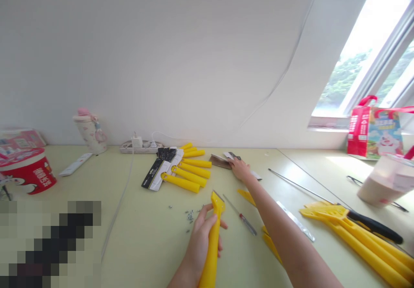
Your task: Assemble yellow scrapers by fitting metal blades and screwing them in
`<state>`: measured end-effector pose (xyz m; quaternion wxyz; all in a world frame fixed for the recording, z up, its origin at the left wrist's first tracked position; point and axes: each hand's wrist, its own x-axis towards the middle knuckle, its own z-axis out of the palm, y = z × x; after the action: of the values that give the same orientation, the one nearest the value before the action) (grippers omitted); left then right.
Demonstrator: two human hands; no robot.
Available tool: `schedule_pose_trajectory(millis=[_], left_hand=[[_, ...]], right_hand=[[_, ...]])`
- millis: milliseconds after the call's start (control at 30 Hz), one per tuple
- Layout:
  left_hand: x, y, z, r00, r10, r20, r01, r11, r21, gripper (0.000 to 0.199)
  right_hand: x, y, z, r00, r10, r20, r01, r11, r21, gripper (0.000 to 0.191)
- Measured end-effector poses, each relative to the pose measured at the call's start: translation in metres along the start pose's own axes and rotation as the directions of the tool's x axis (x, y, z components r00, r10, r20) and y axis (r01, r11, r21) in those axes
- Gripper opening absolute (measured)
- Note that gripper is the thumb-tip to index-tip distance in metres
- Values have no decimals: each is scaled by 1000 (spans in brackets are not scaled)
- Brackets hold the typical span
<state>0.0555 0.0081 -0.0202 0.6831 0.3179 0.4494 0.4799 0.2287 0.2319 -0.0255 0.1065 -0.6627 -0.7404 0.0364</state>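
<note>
Faces a pale wall (194, 64) across a cream table (155, 245), with a slanted window (343, 76) at upper right and a blurred patch over the table's lower left. Has a colourful bag (386, 128) with red straps near the window, and a pile of yellow scrapers (365, 241) at right, beside a black handle (377, 226). Extends the right arm (284, 232) over the table, partly hiding some yellow pieces (247, 196) beneath or behind it. Has a red tub (32, 173) at far left, a see-through cup (377, 184) before the bag, a pink-topped flask (89, 130) and a power strip (145, 150) by the wall, then a fan of yellow handles (190, 176) with black-and-white cards left of centre. Holds the yellow scraper (213, 240) in the left hand (199, 238), fingers and thumb wrapped about its handle, at lower centre; points its head away toward the wall, long axis running up from the lower edge and leaning slightly right. Lays the right hand (239, 169) on flat packaging cards (220, 161) near the wall; cannot tell whether pinching or merely touching them. Has a thin screwdriver (248, 225) just right of the scraper, and tiny screws (190, 214) left of its head
</note>
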Motion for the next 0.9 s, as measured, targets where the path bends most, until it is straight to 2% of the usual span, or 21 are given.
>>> schedule_pose_trajectory(millis=[200, 233, 300, 367, 433, 500, 567, 633, 667, 767, 833, 900], left_hand=[[-2, 5, -2, 999, 50, 16, -49, 998, -45, 39], [-2, 6, -2, 997, 68, 21, -67, 996, -56, 38], [-2, 7, -4, 995, 93, 42, -89, 993, -84, 39], [-2, 9, -5, 993, 97, 73, -89, 990, -113, 40], [-4, 11, -6, 988, 121, 100, -103, 980, -168, 38], [-6, 15, -7, 978, 166, 126, -131, 959, -252, 33], [-8, 19, -9, 967, 213, 141, -148, 917, -370, 25], [-11, 24, -12, 958, 246, 144, -143, 853, -502, 17], [-11, 27, -14, 957, 250, 145, -126, 813, -569, 17], [-13, 35, -22, 945, 317, 77, -162, 661, -733, 23], [-14, 38, -27, 929, 366, 60, -177, 580, -795, 29], [-13, 40, -33, 924, 376, 70, -155, 536, -830, 33]], right_hand=[[-41, -10, -12, 991, 127, 45, -133, 971, 200, 43], [-47, -11, -14, 988, 156, 14, -155, 961, 228, 42], [-61, -12, -19, 972, 200, -123, -162, 950, 267, 42], [-75, -11, -24, 939, 206, -277, -111, 940, 323, 42], [-88, -9, -29, 913, 213, -349, -26, 882, 470, 41], [-102, -6, -34, 930, 237, -280, 29, 714, 699, 39], [-117, -4, -38, 969, 212, -127, 11, 475, 880, 39], [-134, -5, -39, 991, 134, 10, -49, 294, 955, 51], [-142, -7, -39, 995, 89, 48, -69, 245, 967, 58], [-167, -12, -39, 992, -89, 94, -73, 215, 974, 59], [-181, -14, -39, 962, -235, 139, -78, 253, 964, 46], [-193, -16, -41, 915, -347, 205, -101, 296, 950, 31]])
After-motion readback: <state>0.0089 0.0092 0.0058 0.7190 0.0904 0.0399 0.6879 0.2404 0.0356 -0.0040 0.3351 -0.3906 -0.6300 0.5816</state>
